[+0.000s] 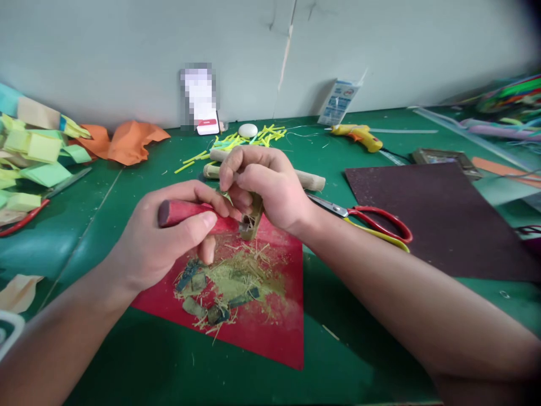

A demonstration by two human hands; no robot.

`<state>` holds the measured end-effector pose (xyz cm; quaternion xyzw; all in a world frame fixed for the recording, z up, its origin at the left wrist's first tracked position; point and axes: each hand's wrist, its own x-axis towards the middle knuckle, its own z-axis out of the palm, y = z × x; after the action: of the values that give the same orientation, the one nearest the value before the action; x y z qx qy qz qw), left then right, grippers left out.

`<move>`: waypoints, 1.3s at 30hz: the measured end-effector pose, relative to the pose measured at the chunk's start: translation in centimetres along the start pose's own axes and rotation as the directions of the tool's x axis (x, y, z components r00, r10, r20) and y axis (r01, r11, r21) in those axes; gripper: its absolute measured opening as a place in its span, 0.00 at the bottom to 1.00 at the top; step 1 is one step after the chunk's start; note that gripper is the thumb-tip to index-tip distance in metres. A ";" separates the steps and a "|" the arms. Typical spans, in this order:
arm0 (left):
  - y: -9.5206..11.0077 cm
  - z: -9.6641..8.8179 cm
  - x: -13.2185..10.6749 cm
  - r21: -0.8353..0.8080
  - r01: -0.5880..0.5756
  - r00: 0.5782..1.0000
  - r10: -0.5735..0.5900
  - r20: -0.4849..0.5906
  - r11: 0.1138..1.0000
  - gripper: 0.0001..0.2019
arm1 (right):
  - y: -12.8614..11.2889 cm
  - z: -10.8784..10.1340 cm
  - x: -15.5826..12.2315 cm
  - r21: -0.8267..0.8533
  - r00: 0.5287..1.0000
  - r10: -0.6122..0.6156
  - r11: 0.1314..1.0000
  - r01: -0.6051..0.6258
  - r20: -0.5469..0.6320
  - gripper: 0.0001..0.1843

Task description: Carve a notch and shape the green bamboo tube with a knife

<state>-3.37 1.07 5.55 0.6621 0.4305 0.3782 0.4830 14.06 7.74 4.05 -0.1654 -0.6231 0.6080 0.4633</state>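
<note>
Over a red sheet (291, 338), my left hand (147, 242) is closed around a thick red cylindrical handle (183, 215); what its far end carries is hidden. My right hand (270, 186) is closed on a short hollow brownish-green piece (252, 221), its open end facing me with pale fibres inside. A small green sliver (225, 195) shows between the fingertips of the two hands; which hand grips it I cannot tell. On the sheet lie green-yellow powder and fibres (236, 276), with several dark green flat scraps (198, 282) among them.
Behind my hands lie pale rolls (310, 180), yellow strips (270, 134) and a white oval object (248, 131). A phone (207, 121) leans on the wall. Red-handled scissors (372, 217), a yellow glue gun (359, 137) and a dark board (422, 220) are right; sticky notes (38, 146) are left.
</note>
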 end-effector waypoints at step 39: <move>-1.1 -0.5 1.5 0.467 -0.045 0.983 -0.045 0.180 0.883 0.17 | -0.3 -3.2 0.3 0.130 0.969 0.041 0.989 -0.074 0.244 0.09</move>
<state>-3.54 2.76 4.73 0.7915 0.4622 0.1997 0.3464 16.54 9.82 3.91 -0.0759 -0.6259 0.6786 0.3768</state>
